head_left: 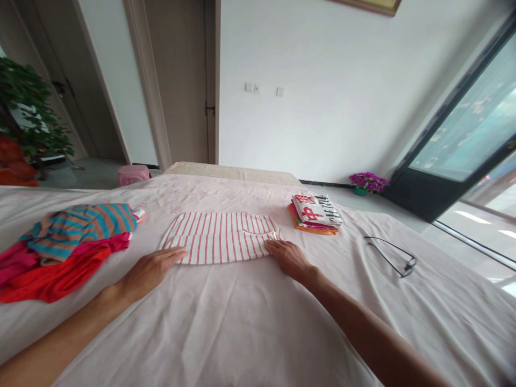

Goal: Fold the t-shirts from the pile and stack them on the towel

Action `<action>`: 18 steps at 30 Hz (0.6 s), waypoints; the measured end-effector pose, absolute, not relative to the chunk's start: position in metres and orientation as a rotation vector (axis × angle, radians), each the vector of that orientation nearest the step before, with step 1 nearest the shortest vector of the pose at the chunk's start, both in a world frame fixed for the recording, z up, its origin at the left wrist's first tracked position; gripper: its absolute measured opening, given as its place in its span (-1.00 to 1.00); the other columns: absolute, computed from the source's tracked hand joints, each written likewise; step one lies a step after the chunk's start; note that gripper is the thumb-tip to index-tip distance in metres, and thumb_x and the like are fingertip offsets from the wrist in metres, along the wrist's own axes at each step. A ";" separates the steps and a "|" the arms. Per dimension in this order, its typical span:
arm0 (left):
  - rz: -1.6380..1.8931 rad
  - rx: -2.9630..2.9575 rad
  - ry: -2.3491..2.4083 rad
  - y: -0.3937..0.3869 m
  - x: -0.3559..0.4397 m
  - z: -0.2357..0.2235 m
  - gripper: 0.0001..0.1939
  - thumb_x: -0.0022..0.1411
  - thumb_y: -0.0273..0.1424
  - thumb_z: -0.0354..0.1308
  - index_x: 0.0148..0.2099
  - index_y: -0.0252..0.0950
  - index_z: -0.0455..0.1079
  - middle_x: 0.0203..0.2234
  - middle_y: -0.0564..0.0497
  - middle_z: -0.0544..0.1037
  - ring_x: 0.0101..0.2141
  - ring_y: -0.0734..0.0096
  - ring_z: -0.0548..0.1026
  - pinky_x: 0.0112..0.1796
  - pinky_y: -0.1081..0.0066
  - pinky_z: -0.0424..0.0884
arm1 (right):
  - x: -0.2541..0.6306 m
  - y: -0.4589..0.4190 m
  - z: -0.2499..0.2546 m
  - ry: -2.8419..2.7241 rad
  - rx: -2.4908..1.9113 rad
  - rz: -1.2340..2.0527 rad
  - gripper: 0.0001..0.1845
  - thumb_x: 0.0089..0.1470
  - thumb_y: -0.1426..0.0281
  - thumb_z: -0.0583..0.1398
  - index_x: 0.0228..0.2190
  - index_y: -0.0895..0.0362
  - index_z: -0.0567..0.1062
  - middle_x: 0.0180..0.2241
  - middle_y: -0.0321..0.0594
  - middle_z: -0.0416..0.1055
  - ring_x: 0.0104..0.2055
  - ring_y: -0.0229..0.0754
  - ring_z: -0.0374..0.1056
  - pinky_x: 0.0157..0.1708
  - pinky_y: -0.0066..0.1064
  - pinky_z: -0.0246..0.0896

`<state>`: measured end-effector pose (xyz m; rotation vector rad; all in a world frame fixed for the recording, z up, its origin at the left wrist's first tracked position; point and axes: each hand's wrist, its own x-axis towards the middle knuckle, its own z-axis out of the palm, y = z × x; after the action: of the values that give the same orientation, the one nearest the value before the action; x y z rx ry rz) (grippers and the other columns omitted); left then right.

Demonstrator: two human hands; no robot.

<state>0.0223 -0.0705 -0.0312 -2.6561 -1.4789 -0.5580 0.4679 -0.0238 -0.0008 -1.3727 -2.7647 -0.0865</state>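
A white shirt with red stripes [217, 239] lies folded into a flat, wide shape in front of me, its neckline towards the right. My left hand [155, 267] rests at its near left corner, fingers stretched out over the edge. At the near right corner my right hand [291, 259] lies with its fingers extended on the cloth. Both hands look open and flat; the fingertips' undersides are hidden. The light pink sheet [237, 322] underneath shows soft wrinkles.
To the left is a loose heap of clothes, with a striped blue-and-brown garment [86, 228] over a red garment [60, 274]. A folded stack of clothes [316, 214] sits to the right, with black eyeglasses [397, 255] beyond it. A pink stool [133, 174] stands past the sheet's far edge.
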 end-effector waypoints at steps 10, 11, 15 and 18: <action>-0.475 -2.857 -1.557 -0.096 0.004 -0.018 -0.43 0.21 -0.56 -0.13 0.15 -0.08 0.46 0.07 0.13 0.55 0.08 0.37 0.51 0.15 0.32 0.37 | 0.472 -0.073 0.035 -2.718 -1.401 0.025 -0.48 0.11 0.62 0.00 -0.04 0.00 0.56 -0.11 -0.22 0.58 -0.06 -0.15 0.46 0.02 -0.34 0.19; -0.425 -2.884 -1.600 -0.101 0.003 -0.015 -0.44 0.22 -0.54 -0.10 0.14 -0.04 0.47 0.08 0.15 0.54 0.08 0.35 0.50 0.16 0.32 0.37 | 0.473 -0.080 0.038 -2.728 -1.410 0.077 -0.46 0.06 0.62 0.02 -0.06 -0.03 0.57 -0.13 -0.25 0.59 -0.07 -0.15 0.47 0.01 -0.35 0.19; -0.276 -2.921 -1.779 -0.106 0.018 0.010 -0.59 0.24 -0.34 0.05 0.10 0.05 0.49 0.09 0.18 0.54 0.10 0.25 0.49 0.14 0.31 0.36 | 0.468 -0.085 0.054 -2.646 -1.462 0.315 -0.42 0.01 0.53 0.06 0.02 -0.12 0.53 -0.02 -0.37 0.54 0.00 -0.15 0.45 0.00 -0.38 0.25; -0.383 -2.901 -1.812 -0.091 0.053 0.030 -0.59 0.34 -0.17 -0.03 0.14 -0.03 0.46 0.09 0.12 0.54 0.11 0.26 0.47 0.13 0.33 0.35 | 0.446 -0.068 0.060 -2.550 -1.422 0.382 -0.48 0.21 0.38 0.00 0.17 -0.04 0.40 0.13 -0.31 0.43 0.08 -0.12 0.41 0.04 -0.34 0.28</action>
<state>0.0526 -0.0908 0.0296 -2.9010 -1.8122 -0.3826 0.4458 -0.0683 0.0596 -1.4218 -2.5500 0.3818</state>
